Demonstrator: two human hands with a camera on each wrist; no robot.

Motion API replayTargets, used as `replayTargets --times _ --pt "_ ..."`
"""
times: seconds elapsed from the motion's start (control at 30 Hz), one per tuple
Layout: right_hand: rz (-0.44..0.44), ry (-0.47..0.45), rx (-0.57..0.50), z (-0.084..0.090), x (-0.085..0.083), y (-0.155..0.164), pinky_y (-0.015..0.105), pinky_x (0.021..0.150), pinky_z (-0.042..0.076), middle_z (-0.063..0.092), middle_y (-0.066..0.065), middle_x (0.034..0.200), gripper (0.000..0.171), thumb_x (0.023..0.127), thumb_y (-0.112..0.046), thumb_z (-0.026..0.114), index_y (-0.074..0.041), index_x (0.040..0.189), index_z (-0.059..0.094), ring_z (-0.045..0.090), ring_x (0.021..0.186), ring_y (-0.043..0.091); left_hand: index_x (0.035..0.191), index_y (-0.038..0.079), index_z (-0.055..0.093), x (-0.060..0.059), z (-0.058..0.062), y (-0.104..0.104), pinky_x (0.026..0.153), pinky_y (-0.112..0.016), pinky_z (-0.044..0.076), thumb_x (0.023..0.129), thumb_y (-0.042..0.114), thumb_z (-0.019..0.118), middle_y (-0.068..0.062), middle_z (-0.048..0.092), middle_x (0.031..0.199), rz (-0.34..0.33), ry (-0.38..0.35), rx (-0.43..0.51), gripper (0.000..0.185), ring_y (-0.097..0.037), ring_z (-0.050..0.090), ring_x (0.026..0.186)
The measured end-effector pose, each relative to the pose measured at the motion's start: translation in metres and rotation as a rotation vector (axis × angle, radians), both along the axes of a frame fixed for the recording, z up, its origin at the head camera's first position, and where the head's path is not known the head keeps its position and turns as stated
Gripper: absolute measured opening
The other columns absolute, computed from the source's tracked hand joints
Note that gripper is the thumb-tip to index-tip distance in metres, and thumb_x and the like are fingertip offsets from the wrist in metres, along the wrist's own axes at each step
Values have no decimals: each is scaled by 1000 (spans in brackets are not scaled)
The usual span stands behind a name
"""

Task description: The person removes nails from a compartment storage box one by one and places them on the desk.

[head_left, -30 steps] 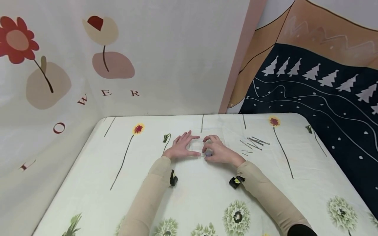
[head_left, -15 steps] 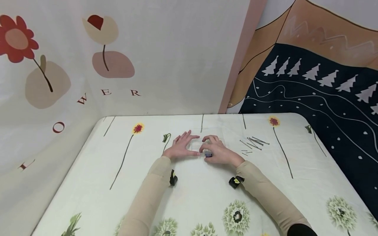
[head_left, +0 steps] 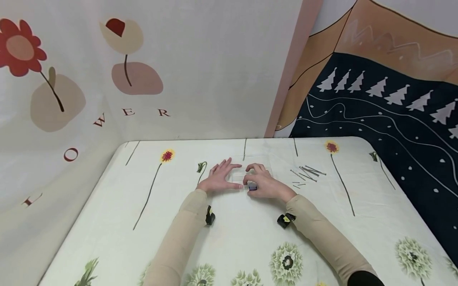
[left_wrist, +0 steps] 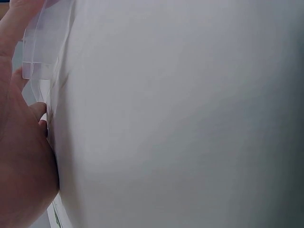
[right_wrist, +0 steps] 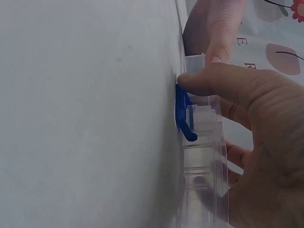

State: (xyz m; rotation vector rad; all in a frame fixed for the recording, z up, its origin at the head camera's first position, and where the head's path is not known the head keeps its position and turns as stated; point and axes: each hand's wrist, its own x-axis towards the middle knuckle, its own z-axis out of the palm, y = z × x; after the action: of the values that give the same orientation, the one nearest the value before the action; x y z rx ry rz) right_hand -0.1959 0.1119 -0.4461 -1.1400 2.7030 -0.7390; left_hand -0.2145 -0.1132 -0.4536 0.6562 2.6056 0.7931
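Observation:
A clear plastic box [head_left: 237, 173] lies on the cloth-covered table between both hands. On its near side is a blue latch [right_wrist: 181, 109], seen in the right wrist view standing out from the wall, low by the cloth. My left hand [head_left: 218, 179] rests along the box's left end, fingers spread and fairly straight, thumb reaching across the front. With bent fingers over the top and thumb tip right at the latch's end, my right hand [head_left: 266, 185] grips the box. Part of the box is hidden under the hands.
To the right of my right hand lie several long nails [head_left: 313, 171] in a loose pile, with short nails [head_left: 302, 184] just nearer. The table's cloth [head_left: 243, 230] is printed with flowers. Printed fabric hangs behind and to the left.
My right index finger has shifted left along the box front, then slightly back. The latch looks darker and clearer beside the thumb than a second ago. The left hand has not moved.

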Motion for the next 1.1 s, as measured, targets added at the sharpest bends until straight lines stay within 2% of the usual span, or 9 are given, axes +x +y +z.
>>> replayTargets --times 0.2,0.37,0.5,0.63,0.83,1.1 --pt "2 12 10 0 1 -1 63 89 36 39 18 133 21 80 -16 76 -16 96 64 30 125 43 150 25 34 1 1 0 113 -53 -1 83 54 67 -11 -1 161 2 1 4 80 -30 -4 146" --pt "-25 -21 -41 0 0 -1 62 94 35 39 18 134 23 78 -14 77 -14 98 66 30 126 43 150 26 34 0 -1 0 113 -53 -1 83 55 67 -11 0 161 7 4 4 80 -30 -3 146" --pt "-33 -44 -95 -1 -2 1 59 98 35 40 17 136 18 76 -9 77 -11 93 72 31 126 43 149 27 34 0 -2 1 113 -54 -1 82 57 67 -10 0 161 13 7 -6 81 -30 -3 146" --pt "-35 -52 -98 0 -4 1 55 99 36 42 15 136 12 77 -7 78 -10 89 74 34 124 42 149 27 34 0 -2 1 113 -53 -1 81 57 68 -9 -1 161 15 1 -13 81 -29 -4 146" --pt "-21 -47 -41 6 -4 -1 55 98 36 42 12 133 10 78 -5 76 -11 86 73 34 121 42 149 28 33 -1 -3 2 114 -52 -1 81 59 68 -9 -1 161 11 8 -27 83 -28 -5 146" --pt "17 -7 102 9 -1 -6 61 85 40 40 12 126 14 75 -6 66 -13 87 62 29 124 43 150 27 33 0 -2 2 114 -52 -1 81 58 67 -10 -1 161 7 16 -33 83 -30 -4 146"
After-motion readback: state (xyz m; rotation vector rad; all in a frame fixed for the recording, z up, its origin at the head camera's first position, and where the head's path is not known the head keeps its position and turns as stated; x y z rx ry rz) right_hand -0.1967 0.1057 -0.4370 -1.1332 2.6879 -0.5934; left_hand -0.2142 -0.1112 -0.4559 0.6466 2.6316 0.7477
